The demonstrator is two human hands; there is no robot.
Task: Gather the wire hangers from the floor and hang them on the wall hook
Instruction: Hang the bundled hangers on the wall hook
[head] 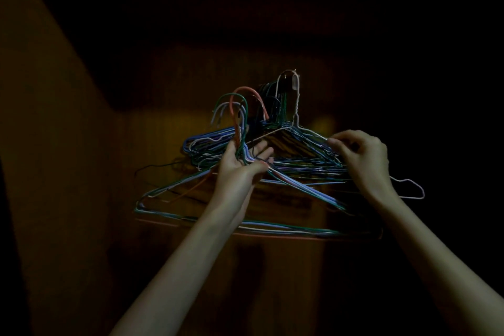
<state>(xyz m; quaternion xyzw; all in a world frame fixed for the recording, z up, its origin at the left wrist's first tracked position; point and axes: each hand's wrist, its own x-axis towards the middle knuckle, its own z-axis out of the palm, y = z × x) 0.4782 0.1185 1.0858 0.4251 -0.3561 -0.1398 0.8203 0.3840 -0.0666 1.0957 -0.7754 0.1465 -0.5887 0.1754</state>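
The scene is very dark. A small wall hook [294,79] sits on the wooden wall, and several wire hangers [300,144] hang from it in white, green and dark colours. My left hand [242,166] is raised below and left of the hook and holds a bundle of wire hangers [237,215] by their necks; their orange, green and white hooks [240,106] stick up above my fingers. My right hand [360,155] pinches the right shoulder of the hangers on the wall hook. A white hanger [409,188] pokes out behind my right wrist.
A brown wooden wall [169,84] fills the view behind the hangers. A lighter wall surface [41,117] runs along the left side. Everything else is too dark to make out.
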